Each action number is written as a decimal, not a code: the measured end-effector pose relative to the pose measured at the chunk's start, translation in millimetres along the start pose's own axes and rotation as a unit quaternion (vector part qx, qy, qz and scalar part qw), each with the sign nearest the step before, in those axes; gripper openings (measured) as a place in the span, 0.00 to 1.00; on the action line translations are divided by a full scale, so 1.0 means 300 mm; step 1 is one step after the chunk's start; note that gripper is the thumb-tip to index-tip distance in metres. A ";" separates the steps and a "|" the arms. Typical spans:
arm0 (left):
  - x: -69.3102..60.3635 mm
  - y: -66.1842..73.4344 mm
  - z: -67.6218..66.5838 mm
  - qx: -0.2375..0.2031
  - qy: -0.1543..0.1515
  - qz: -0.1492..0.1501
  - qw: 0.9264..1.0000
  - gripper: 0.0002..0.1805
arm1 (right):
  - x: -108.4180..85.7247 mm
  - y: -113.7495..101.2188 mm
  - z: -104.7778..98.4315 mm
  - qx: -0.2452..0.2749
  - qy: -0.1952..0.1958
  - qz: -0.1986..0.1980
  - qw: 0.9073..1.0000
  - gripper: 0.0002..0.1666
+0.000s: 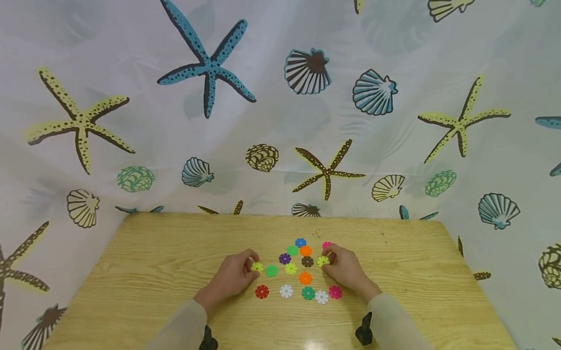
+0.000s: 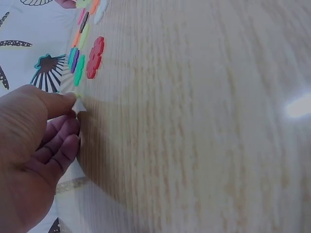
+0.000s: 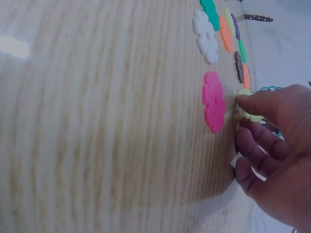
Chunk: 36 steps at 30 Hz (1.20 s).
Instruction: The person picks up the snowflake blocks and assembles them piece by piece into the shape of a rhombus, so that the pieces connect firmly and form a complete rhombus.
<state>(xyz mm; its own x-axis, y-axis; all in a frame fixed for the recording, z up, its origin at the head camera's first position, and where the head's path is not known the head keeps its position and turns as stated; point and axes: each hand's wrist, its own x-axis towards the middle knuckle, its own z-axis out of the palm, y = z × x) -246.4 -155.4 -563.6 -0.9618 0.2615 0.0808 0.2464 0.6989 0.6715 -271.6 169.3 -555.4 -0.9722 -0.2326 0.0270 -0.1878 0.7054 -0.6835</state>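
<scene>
My left hand pinches a yellow notched plastic disc by its edges, at the left of a group of similar discs. At the group's right side, my right hand pinches another yellow disc between thumb and fingers. A green disc lies just right of the left hand's disc. Close to the right hand are a brown disc and a pink disc, the latter partly covered by the fingers. In the right wrist view, a second pink disc lies flat near the thumb.
Nearer the person, a red disc, white discs and a teal disc form a loose row. Blue, purple and orange discs lie between the hands. Behind the wooden table hangs a shell-patterned curtain.
</scene>
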 end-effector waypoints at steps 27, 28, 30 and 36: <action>0.037 0.142 -0.058 -0.301 0.039 -0.029 0.953 0.17 | -0.012 -0.156 -0.079 0.096 0.049 -0.069 0.992 0.07; 0.039 0.149 -0.059 -0.305 0.039 -0.032 0.951 0.17 | -0.014 -0.160 -0.081 0.100 0.050 -0.070 0.991 0.07; 0.043 0.162 -0.061 -0.310 0.042 -0.039 0.949 0.17 | -0.016 -0.169 -0.084 0.107 0.051 -0.070 0.990 0.07; 0.046 0.200 -0.071 -0.314 0.050 -0.054 0.946 0.16 | -0.020 -0.197 -0.088 0.121 0.047 -0.077 0.989 0.07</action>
<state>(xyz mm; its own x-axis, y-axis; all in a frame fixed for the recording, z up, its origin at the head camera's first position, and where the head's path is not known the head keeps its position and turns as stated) -247.3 -124.0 -506.4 -0.9916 0.1248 0.0344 0.0562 0.1754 0.9829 -258.3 146.5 -495.9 -0.9455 -0.2539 0.2041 -0.3068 0.4833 -0.8199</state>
